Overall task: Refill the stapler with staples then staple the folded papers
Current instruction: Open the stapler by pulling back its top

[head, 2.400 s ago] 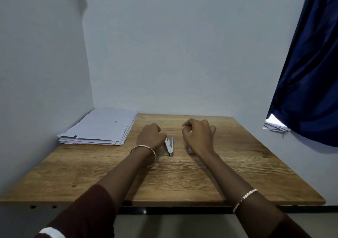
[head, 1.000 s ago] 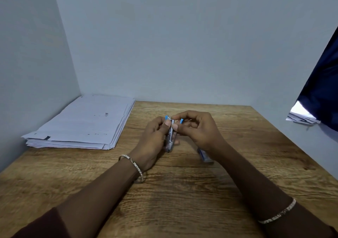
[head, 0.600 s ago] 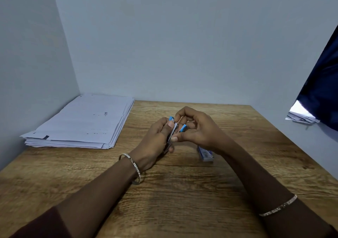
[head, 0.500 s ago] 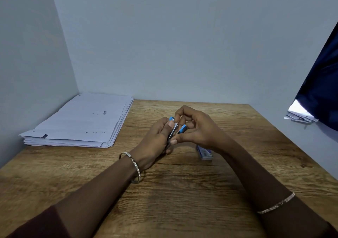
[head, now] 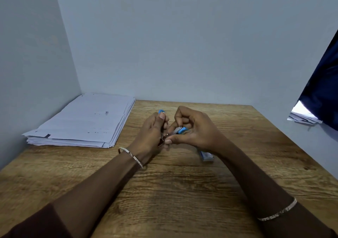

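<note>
While both hands meet just above the wooden table [head: 182, 192], the left hand [head: 151, 133] closes around one arm of a small blue-tipped stapler [head: 161, 112], standing it upright. The right hand [head: 193, 129] pinches the other blue-tipped arm and swings it away, probably to open the channel for loading. A small box of staples [head: 206, 156] lies on the table just beside the right wrist, within easy reach. A stack of papers [head: 82, 120] rests flat in the far left corner, well apart. Print on the box and the papers is too small to read.
</note>
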Demonstrator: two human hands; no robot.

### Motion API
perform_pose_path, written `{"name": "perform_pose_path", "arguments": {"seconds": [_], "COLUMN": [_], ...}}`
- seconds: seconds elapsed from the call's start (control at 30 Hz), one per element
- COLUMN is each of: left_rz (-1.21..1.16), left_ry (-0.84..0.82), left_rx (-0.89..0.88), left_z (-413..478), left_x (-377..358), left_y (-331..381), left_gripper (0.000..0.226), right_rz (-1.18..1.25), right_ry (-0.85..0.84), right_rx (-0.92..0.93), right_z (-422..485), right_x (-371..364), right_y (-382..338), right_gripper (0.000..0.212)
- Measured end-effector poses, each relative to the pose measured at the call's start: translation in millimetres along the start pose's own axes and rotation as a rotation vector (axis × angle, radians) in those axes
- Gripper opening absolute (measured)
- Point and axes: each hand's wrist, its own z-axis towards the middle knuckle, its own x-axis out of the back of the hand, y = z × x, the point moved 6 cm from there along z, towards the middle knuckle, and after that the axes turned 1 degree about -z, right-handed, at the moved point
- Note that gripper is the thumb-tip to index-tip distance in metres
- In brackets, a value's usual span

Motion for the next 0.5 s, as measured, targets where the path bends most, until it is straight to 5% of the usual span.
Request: {"name": "perform_pose_path", "arguments": {"seconds": [0.3,0.5], "left_rz": [-0.518,-0.656], "left_ry": [0.007,-0.200], "left_rx": [0.137,0.304], "left_z": [8.1,4.2], "left_x": [13.7,12.1], "left_y": [0.6,-2.0], "left_gripper": [0.040,0.083], "right_rz": [0.242,0.370], "right_ry": [0.263,0.337], "right_rx": [-0.181,-0.209], "right_z": [-4.7,-7.2], "right_x": [32.3,49.3], "right_y": [26.2,30.9], "right_gripper": [0.029,0.023]}}
